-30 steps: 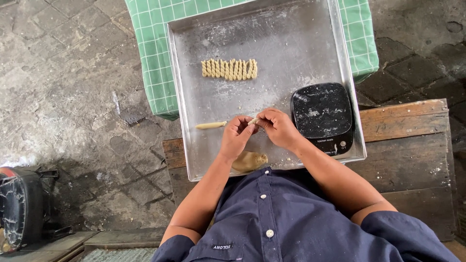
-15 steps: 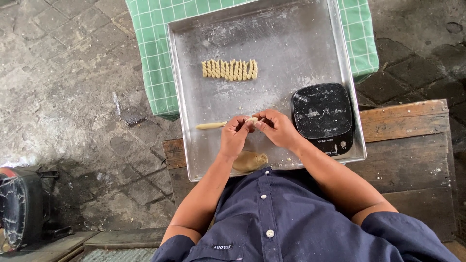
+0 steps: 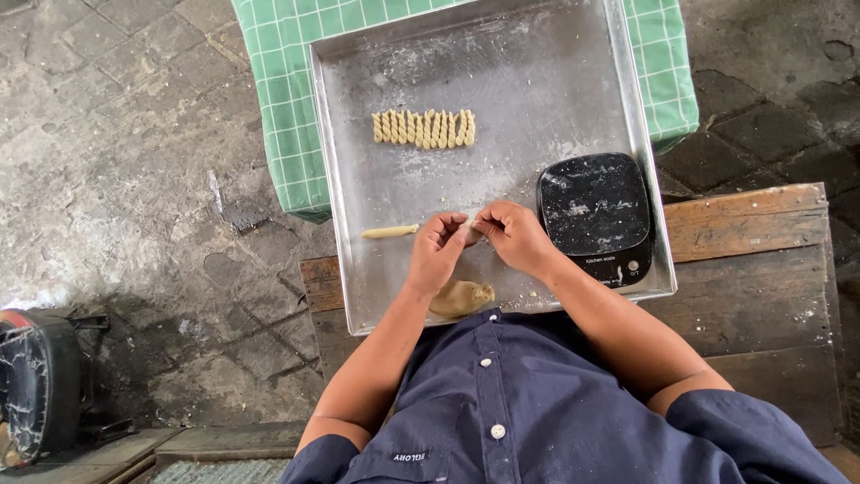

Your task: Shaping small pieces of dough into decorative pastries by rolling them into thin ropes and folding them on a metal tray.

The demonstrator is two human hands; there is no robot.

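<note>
My left hand (image 3: 437, 253) and my right hand (image 3: 512, 235) meet fingertip to fingertip over the near part of a floured metal tray (image 3: 358, 134). Both pinch a thin rolled strip of pale dough (image 3: 391, 232), whose free end sticks out to the left of my left hand. A lump of the same dough (image 3: 460, 298) lies on the tray just below my left wrist. Farther up the tray sits a neat row of several twisted dough pieces (image 3: 424, 128).
A black kitchen scale (image 3: 595, 213), dusted with flour, stands on the tray's right near corner beside my right hand. The tray rests on a wooden bench (image 3: 761, 242) and a green checked cloth (image 3: 278, 90). Stone paving surrounds it; a dark round object (image 3: 31, 385) sits lower left.
My fingers have shifted slightly on the dough strip; the hands stay in the same spot and the strip's free end still points left.
</note>
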